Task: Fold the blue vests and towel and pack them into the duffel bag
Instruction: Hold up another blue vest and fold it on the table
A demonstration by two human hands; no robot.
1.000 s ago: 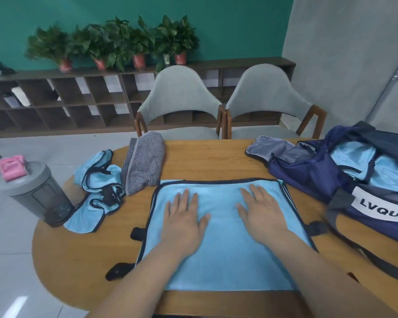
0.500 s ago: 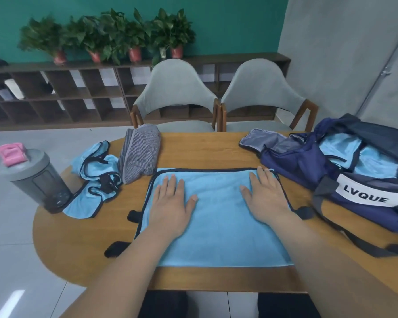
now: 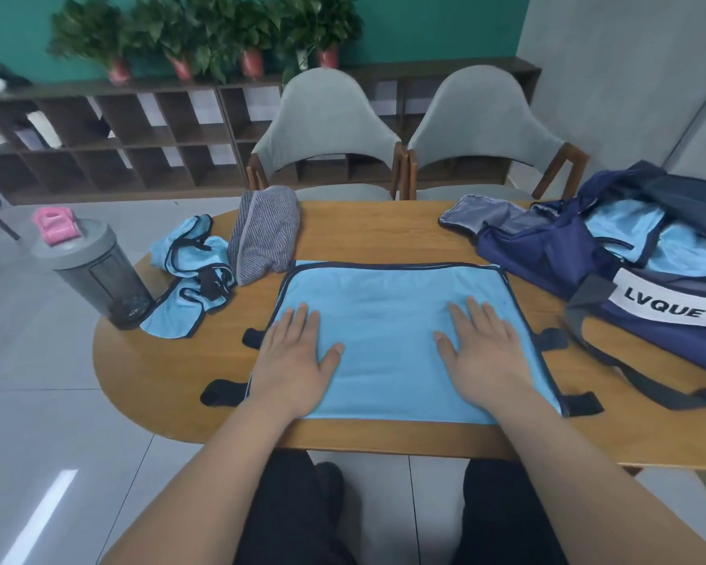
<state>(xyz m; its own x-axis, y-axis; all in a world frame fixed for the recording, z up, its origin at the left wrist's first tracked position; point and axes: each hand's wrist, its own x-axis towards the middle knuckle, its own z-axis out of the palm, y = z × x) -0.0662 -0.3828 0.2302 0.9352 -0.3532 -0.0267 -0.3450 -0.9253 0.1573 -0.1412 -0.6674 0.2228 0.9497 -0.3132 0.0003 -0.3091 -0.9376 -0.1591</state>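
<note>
left hand (image 3: 298, 360) and right hand (image 3: 486, 352) spread wide, palms down on a flat vest (image 3: 388, 316).
on the wood table (image 3: 384, 234): at the right, an unzipped bag (image 3: 649, 324) marked lvque, with blue cloth showing inside; in the middle by the near edge, the flat vest, dark trim round it, black tabs poking out at both sides; at the left, a crumpled vest (image 3: 188, 275), just beside a rolled striped towel (image 3: 265, 234); by the left edge, a grey bottle (image 3: 94, 275) with a pink loop on top. fingers straight and holding nothing, left hand on the near left part of the flat vest, right hand on the near right part.
</note>
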